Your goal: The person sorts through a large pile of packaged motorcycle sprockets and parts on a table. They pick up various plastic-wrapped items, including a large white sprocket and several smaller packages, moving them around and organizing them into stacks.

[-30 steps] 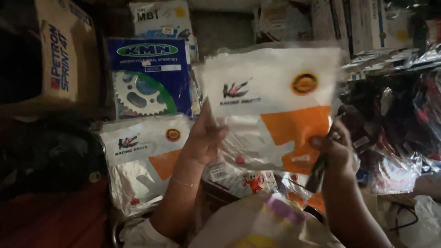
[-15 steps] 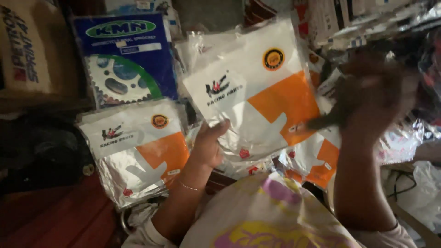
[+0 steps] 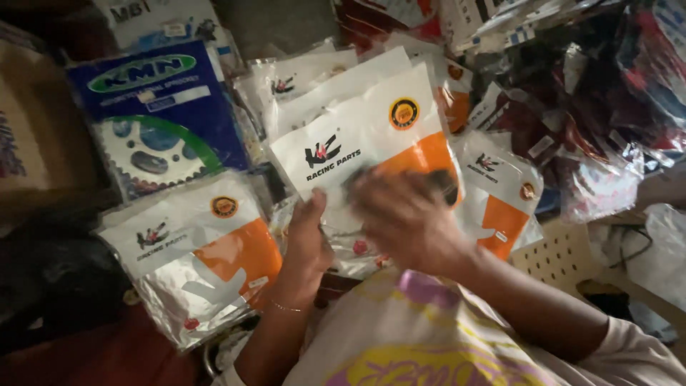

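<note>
A white and orange sealed packet (image 3: 364, 146) is held upright near the middle of the view, tilted a little to one side. Its lower left part is gripped by the left hand (image 3: 309, 232), whose fingers are closed around the edge from below. The right hand (image 3: 404, 218) is laid across the packet's lower front; it is blurred, so whether its fingers are clamped on the packet or only spread against it cannot be told. A thin bracelet (image 3: 286, 308) is worn on the left wrist.

Directly behind the held packet, more white packets (image 3: 314, 75) of the same kind are stacked, their tops showing above it. To the right of the held packet and touching its edge, another white and orange packet (image 3: 500, 196) is seen. To the lower left of the held packet, a similar packet (image 3: 193, 257) is placed, with a pale metal part faintly visible through its clear lower half. Above that one, to the left of the held packet, a blue packet (image 3: 157, 118) is set, and a toothed sprocket ring is shown through its window. Further left, a brown cardboard box (image 3: 36, 143) is partly seen; its contents are hidden. Well to the right of the held packet, clear bags with red parts (image 3: 600, 136) are piled.
</note>
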